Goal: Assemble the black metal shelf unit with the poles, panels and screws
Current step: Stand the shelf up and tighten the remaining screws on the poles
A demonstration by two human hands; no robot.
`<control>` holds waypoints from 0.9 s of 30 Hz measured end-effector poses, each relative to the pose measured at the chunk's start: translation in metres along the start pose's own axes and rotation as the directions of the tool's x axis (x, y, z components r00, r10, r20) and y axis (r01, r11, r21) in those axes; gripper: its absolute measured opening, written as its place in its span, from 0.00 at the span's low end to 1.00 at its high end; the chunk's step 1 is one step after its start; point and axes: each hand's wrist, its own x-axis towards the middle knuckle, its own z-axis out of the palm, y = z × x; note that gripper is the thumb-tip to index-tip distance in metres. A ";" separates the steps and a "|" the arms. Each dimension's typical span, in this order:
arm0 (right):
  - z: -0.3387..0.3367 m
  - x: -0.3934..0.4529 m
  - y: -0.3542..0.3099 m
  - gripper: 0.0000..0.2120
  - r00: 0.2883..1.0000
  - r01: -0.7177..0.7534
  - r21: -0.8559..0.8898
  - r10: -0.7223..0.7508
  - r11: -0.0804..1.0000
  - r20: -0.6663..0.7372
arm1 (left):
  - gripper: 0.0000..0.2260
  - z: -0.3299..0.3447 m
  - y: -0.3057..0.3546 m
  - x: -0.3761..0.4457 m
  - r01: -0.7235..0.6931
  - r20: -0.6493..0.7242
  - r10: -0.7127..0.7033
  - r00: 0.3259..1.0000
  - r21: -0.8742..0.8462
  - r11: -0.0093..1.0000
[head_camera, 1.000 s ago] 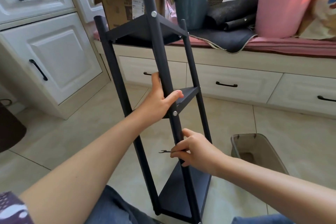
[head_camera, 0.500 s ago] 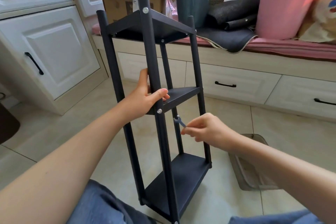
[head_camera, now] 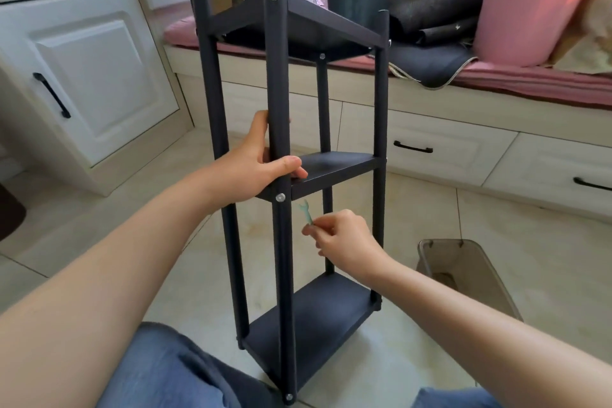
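Since the earlier frame, the right hand [head_camera: 344, 238] has risen from the lower pole to just under the middle panel [head_camera: 334, 166], now pointing a small wrench [head_camera: 306, 213] upward. Its grip is a tight pinch, fingers curled on the wrench's lower end. The left hand [head_camera: 258, 162] wraps the front pole [head_camera: 277, 89] at frame centre, thumb across the pole just above a screw [head_camera: 280, 197], fingers behind. The black shelf [head_camera: 298, 175] stands upright on the floor [head_camera: 496, 242], centre frame, between the person's knees.
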 end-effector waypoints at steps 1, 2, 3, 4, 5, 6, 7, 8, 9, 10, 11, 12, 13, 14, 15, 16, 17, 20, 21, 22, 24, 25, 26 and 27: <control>0.004 0.001 0.000 0.12 1.000 0.010 -0.001 -0.010 1.000 -0.012 | 0.27 -0.004 -0.003 0.000 0.010 -0.006 -0.010 1.000 -0.013 1.000; 0.008 0.003 0.000 0.12 0.999 0.023 -0.004 -0.023 1.000 -0.022 | 0.27 -0.007 -0.006 -0.001 0.019 -0.013 -0.020 1.000 -0.032 0.999; 0.012 0.005 0.000 0.12 0.999 0.040 -0.016 -0.041 0.999 -0.027 | 0.26 -0.011 -0.010 -0.002 0.025 -0.020 -0.026 0.999 -0.056 0.998; 0.015 0.007 -0.002 0.12 0.997 0.062 -0.034 -0.063 0.998 -0.033 | 0.26 -0.014 -0.012 -0.003 0.026 -0.025 -0.028 0.999 -0.080 0.996; 0.018 0.009 -0.004 0.12 0.996 0.079 -0.049 -0.080 0.996 -0.039 | 0.26 -0.016 -0.014 -0.004 0.021 -0.025 -0.024 0.999 -0.101 0.995; 0.021 0.011 -0.006 0.12 0.995 0.093 -0.051 -0.095 0.994 -0.042 | 0.26 -0.018 -0.016 -0.006 0.010 -0.019 -0.013 1.000 -0.120 0.993; 0.025 0.014 -0.007 0.12 0.994 0.103 -0.047 -0.105 0.994 -0.040 | 0.28 -0.019 -0.016 -0.008 -0.004 -0.008 0.003 1.000 -0.138 0.990; 0.029 0.016 -0.008 0.12 0.993 0.110 -0.039 -0.112 0.993 -0.037 | 0.29 -0.020 -0.016 -0.011 -0.018 0.011 0.020 1.000 -0.154 0.988; 0.033 0.017 -0.009 0.12 0.992 0.116 -0.027 -0.117 0.993 -0.035 | 0.29 -0.021 -0.017 -0.012 -0.030 0.033 0.036 0.999 -0.163 0.986; 0.036 0.018 -0.012 0.11 0.991 0.127 -0.012 -0.127 0.992 -0.034 | 0.28 -0.023 -0.018 -0.013 -0.041 0.052 0.051 0.997 -0.165 0.985; 0.039 0.018 -0.014 0.11 0.989 0.143 -0.003 -0.143 0.990 -0.034 | 0.26 -0.024 -0.020 -0.014 -0.050 0.066 0.062 0.996 -0.167 0.985; 0.040 0.018 -0.015 0.11 0.985 0.166 0.001 -0.165 0.986 -0.041 | 0.25 -0.024 -0.022 -0.014 -0.059 0.074 0.072 0.995 -0.165 0.984; 0.042 0.019 -0.016 0.11 0.980 0.192 0.002 -0.192 0.981 -0.055 | 0.25 -0.025 -0.024 -0.015 -0.072 0.076 0.085 0.993 -0.158 0.985; 0.043 0.019 -0.016 0.10 0.973 0.217 0.004 -0.216 0.976 -0.076 | 0.25 -0.024 -0.025 -0.015 -0.091 0.071 0.102 0.992 -0.154 0.984; 0.045 0.019 -0.015 0.10 0.967 0.236 0.009 -0.234 0.972 -0.100 | 0.25 -0.024 -0.027 -0.015 -0.108 0.059 0.119 0.991 -0.162 0.981; 0.047 0.018 -0.014 0.10 0.962 0.248 0.015 -0.245 0.969 -0.125 | 0.25 -0.024 -0.028 -0.015 -0.121 0.045 0.131 0.990 -0.181 0.976; 0.049 0.018 -0.012 0.10 0.957 0.256 0.019 -0.250 0.967 -0.150 | 0.25 -0.023 -0.029 -0.015 -0.130 0.033 0.139 0.990 -0.198 0.972; 0.052 0.017 -0.009 0.10 0.944 0.264 -0.001 -0.258 0.965 -0.204 | 0.27 -0.022 -0.030 -0.014 -0.143 0.022 0.151 0.988 -0.213 0.967; 0.052 0.017 -0.007 0.09 0.941 0.262 -0.003 -0.256 0.965 -0.220 | 0.27 -0.020 -0.030 -0.013 -0.145 0.019 0.153 0.988 -0.218 0.965; 0.051 0.017 -0.005 0.09 0.938 0.261 -0.003 -0.254 0.965 -0.237 | 0.27 -0.018 -0.030 -0.012 -0.146 0.016 0.153 0.988 -0.221 0.964; 0.050 0.018 0.000 0.09 0.933 0.257 -0.004 -0.250 0.966 -0.258 | 0.26 -0.013 -0.029 -0.010 -0.143 0.020 0.150 0.988 -0.211 0.967; 0.049 0.018 0.002 0.09 0.933 0.254 -0.004 -0.246 0.967 -0.263 | 0.26 -0.011 -0.028 -0.009 -0.140 0.030 0.150 0.988 -0.214 0.967; 0.048 0.018 0.004 0.09 0.933 0.251 -0.002 -0.243 0.968 -0.266 | 0.25 -0.010 -0.028 -0.008 -0.137 0.044 0.150 0.988 -0.228 0.964; 0.048 0.018 0.005 0.09 0.932 0.251 -0.004 -0.243 0.968 -0.268 | 0.24 -0.009 -0.028 -0.007 -0.130 0.055 0.149 0.987 -0.250 0.959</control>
